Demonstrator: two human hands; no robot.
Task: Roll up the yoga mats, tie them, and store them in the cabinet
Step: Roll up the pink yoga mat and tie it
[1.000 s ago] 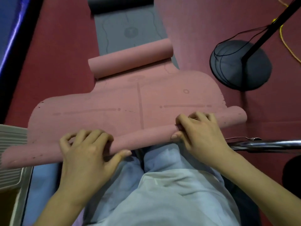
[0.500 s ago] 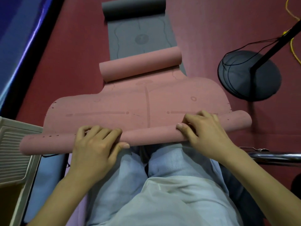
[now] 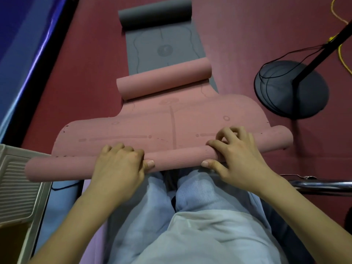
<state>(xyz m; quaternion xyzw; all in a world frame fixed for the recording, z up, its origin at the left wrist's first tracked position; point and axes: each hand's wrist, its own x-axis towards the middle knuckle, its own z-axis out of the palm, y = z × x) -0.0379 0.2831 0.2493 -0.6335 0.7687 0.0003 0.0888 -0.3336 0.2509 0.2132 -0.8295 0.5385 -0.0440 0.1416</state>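
Head view: both hands, left hand [image 3: 118, 166] and right hand [image 3: 236, 159], press curled fingers [image 3: 228, 134] on the pink mat's [image 3: 171, 121] roll under them (far end also curled), which may skew or loosen if pressure differs.

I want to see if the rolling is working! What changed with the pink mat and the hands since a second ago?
The near roll of the pink mat has grown thicker and tighter, turned a little further away from the person. The left hand and right hand moved closer together, keeping their grip. The far curled end of the pink mat, the grey mat and the round stand base stayed put.
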